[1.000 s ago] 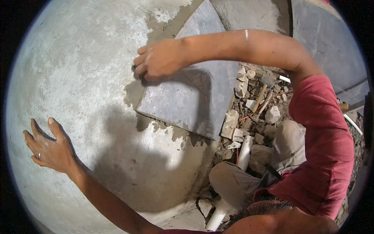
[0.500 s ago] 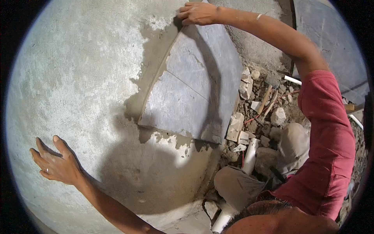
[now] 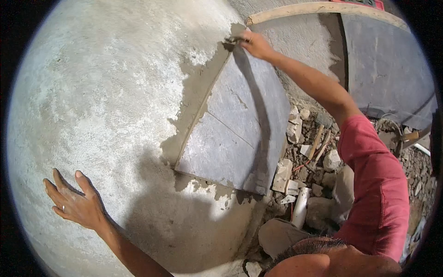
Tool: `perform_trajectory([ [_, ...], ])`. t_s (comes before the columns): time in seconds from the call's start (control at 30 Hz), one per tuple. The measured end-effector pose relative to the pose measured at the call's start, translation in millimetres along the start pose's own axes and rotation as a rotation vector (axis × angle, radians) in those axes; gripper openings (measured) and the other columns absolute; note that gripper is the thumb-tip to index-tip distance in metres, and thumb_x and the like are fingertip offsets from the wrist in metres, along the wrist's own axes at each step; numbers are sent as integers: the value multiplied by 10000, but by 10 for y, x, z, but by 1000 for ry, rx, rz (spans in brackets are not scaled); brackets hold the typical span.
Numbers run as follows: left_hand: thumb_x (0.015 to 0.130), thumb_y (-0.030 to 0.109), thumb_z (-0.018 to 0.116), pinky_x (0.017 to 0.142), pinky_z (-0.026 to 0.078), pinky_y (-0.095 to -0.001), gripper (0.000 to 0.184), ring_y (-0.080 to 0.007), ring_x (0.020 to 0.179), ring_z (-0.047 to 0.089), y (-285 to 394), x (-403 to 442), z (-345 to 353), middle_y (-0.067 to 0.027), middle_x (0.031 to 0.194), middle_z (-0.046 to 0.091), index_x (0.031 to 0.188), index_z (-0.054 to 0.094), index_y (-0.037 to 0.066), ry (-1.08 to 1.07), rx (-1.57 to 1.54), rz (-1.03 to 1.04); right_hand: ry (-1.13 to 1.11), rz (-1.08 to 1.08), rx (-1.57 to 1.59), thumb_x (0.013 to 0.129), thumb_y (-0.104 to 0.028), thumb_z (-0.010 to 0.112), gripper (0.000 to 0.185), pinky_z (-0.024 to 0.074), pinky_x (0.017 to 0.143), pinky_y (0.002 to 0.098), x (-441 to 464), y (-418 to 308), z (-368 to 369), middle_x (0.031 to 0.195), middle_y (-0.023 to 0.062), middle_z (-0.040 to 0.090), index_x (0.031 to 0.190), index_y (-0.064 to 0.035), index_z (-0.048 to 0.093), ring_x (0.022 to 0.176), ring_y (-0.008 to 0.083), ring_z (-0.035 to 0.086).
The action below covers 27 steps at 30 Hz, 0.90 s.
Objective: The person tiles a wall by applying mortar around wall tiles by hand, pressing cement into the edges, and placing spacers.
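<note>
A grey slab-like tile [image 3: 226, 124] rests tilted against the rough plastered wall [image 3: 101, 106], with a thin line across its face and chipped patches on its left side. Damp grey mortar [image 3: 196, 99] shows along the tile's left edge. At the tile's top corner is my right hand [image 3: 256, 45], its fingers bent and smeared by motion; something grey is at the fingertips, mortar perhaps, but I cannot make it out. My left hand [image 3: 76, 205] lies against the wall at the lower left, fingers spread, with a ring on one finger and nothing held.
Broken stones [image 3: 295, 129], tile scraps and a wooden-handled hammer [image 3: 316, 141] lie on rubble right of the tile. A white pipe [image 3: 302, 207] stands near my knee [image 3: 281, 235]. Another large grey tile [image 3: 387, 69] is at the upper right beneath a wooden strip [image 3: 323, 8].
The view has shifted, bringing the wooden strip and more of the second tile into sight. My right hand stays by the tile's top corner, its fingers now blurred. My left hand remains on the wall.
</note>
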<state>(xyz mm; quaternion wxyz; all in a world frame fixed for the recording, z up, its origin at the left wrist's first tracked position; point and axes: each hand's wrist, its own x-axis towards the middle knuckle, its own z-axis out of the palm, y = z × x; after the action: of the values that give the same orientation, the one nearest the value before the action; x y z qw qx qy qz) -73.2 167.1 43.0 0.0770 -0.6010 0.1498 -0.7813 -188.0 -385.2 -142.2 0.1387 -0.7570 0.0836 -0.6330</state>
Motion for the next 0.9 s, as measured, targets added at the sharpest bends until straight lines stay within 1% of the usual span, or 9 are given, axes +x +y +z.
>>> perform_trajectory([
  [0.2,843,508,413,1048,178,-493,535,-242,1270,325,11,-19,8,-100,1369,355,1267,466,186,20,-27,2,-54,-279,-197,707,35,587,460,406,886,360,-301,-221,221,1117,100,531,1133,-136,562,1052,294,480],
  [0.33,837,516,422,1053,169,-486,538,-237,1272,324,-3,-23,49,-90,1373,351,1265,468,193,37,-39,11,-400,-371,-280,720,12,550,325,413,862,372,17,-131,17,1074,93,526,1031,-81,572,1021,280,483],
  [0.37,836,517,425,1054,166,-484,538,-237,1273,323,-16,-33,63,-89,1374,350,1265,468,194,42,-46,11,-415,-429,-277,749,-9,523,204,425,833,383,123,-71,8,995,106,544,940,-47,585,970,288,504],
  [0.47,840,506,429,1053,165,-485,530,-237,1276,317,-22,-41,57,-92,1375,349,1265,468,193,11,-2,10,-698,-456,-298,747,-4,513,173,437,800,382,457,-332,-155,941,135,572,897,-22,598,918,309,532],
  [0.5,842,505,427,1051,166,-488,527,-237,1278,315,-17,-42,42,-93,1374,350,1265,468,194,15,-27,11,-724,-589,-285,736,0,514,156,445,774,381,576,-265,-110,899,160,589,865,-8,601,879,327,551],
  [0.6,847,503,421,1048,168,-496,522,-235,1282,308,-1,-19,16,-95,1374,351,1266,467,196,29,-63,9,-904,-244,-461,729,9,513,191,444,776,371,759,-559,-229,901,172,594,897,-11,603,889,333,553],
  [0.63,847,506,421,1047,169,-498,523,-235,1283,306,2,-17,8,-95,1374,350,1267,466,196,21,-50,9,-820,-354,-354,747,-9,522,210,443,783,373,796,-407,-249,917,164,591,939,-30,605,905,325,553],
  [0.73,847,515,419,1047,168,-499,529,-233,1286,301,-17,-24,24,-96,1378,345,1268,465,198,20,-42,7,-476,-254,-227,770,-25,521,221,440,794,382,604,-133,-294,936,149,584,976,-39,600,917,316,554],
  [0.9,849,523,414,1047,170,-496,535,-230,1283,305,-16,-27,52,-97,1377,344,1274,456,200,15,-12,1,-526,-477,-179,766,-9,504,200,434,808,403,186,-381,-101,926,135,567,957,-29,561,945,320,528],
])
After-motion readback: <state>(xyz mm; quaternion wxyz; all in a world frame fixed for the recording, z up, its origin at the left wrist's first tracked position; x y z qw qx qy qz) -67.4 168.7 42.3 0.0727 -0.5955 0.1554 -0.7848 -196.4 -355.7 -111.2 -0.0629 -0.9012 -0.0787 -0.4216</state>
